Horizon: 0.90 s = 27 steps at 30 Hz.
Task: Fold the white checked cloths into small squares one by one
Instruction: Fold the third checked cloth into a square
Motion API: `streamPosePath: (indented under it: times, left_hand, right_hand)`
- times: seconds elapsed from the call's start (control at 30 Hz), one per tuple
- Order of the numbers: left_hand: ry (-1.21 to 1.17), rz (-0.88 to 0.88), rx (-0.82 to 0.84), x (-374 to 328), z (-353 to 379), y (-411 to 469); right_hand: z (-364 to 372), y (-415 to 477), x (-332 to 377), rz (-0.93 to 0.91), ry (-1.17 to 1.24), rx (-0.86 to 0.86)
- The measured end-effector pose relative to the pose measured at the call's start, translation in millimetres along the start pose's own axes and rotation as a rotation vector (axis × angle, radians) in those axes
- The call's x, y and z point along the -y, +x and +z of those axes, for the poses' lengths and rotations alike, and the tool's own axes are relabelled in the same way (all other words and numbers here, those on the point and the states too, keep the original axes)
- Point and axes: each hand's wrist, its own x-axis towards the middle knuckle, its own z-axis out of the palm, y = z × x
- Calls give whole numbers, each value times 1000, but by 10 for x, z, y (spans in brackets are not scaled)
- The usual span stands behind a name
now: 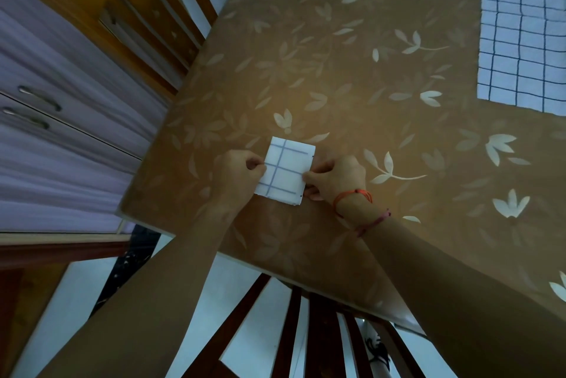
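Beyond both hands (pixel 337 178) — unfolded checked cloth (pixel 523 31)

Under my fingers (pixel 260 163) the folded cloth (pixel 286 174) looks like thin, matt woven cotton. The surface (pixel 337 71) wears a smooth, faintly glossy leaf-printed covering. At two o'clock lies another matt checked cloth (pixel 523 28). At ten o'clock, a varnished wooden chair (pixel 122 4); red thread (pixel 352 195) circles my wrist.

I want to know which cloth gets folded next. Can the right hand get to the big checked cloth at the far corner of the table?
Probably yes. The table lies bare between the right hand and the big checked cloth. But that hand pinches the small folded cloth, so it must let go first.
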Motion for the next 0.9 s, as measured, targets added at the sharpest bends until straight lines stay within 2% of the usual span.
streamPosePath:
  times: [0.13, 0.23, 0.3, 0.4, 0.47, 0.53, 0.63, 0.73, 0.9]
  left_hand:
    - [-4, 16, -3, 9, 3, -16]
    - [18, 104, -38, 23, 0, -22]
    - [56, 212, -76, 31, 8, -2]
    - [171, 416, -28, 46, 67, 51]
    - [255, 526, 9, 99, 129, 93]
    - [349, 648, 28, 203, 222, 105]
    - [437, 724, 59, 345, 300, 115]
    - [567, 713, 134, 361, 276, 122]
    - [657, 634, 203, 360, 211, 113]
  right_hand:
    - [0, -20, 7, -4, -19, 9]
    - [-60, -14, 21, -59, -91, -12]
    - [-118, -39, 42, -214, -281, -87]
    - [-88, -122, 25, -620, -541, -208]
    - [40, -135, -30, -884, -684, -226]
    - [206, -96, -127, -1012, -846, -207]
    - [365, 3, -249, -969, -1042, -88]
    - [381, 71, -312, -858, -1126, 26]
    - [236, 62, -247, -763, -1225, 50]
